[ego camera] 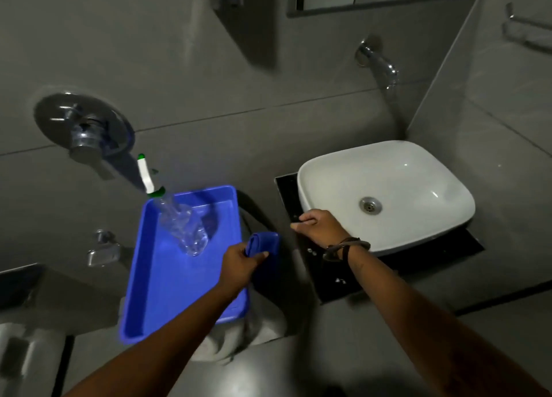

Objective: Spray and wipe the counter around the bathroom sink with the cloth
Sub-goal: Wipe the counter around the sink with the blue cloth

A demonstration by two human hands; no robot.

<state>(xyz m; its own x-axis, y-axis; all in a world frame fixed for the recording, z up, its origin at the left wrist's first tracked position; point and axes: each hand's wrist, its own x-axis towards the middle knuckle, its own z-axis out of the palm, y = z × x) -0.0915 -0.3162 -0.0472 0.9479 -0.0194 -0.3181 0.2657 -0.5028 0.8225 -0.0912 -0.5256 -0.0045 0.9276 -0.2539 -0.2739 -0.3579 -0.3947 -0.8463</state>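
Observation:
A white basin [388, 187] sits on a small black counter [334, 286] at the right. My left hand [239, 265] grips a dark blue cloth [264, 241] just left of the counter, over the right rim of a blue tray [149, 277]. A clear spray bottle [185, 226] with a white and green nozzle stands in the tray's far part. My right hand [319, 226] rests on the counter's left edge beside the basin, fingers curled, nothing visible in it.
A wall spout [385, 65] hangs above the basin. A round chrome mixer [83, 128] is on the left wall, with smaller taps [101, 250] below it. The tray rests on a white fixture [263, 331]. A mirror edge runs along the top.

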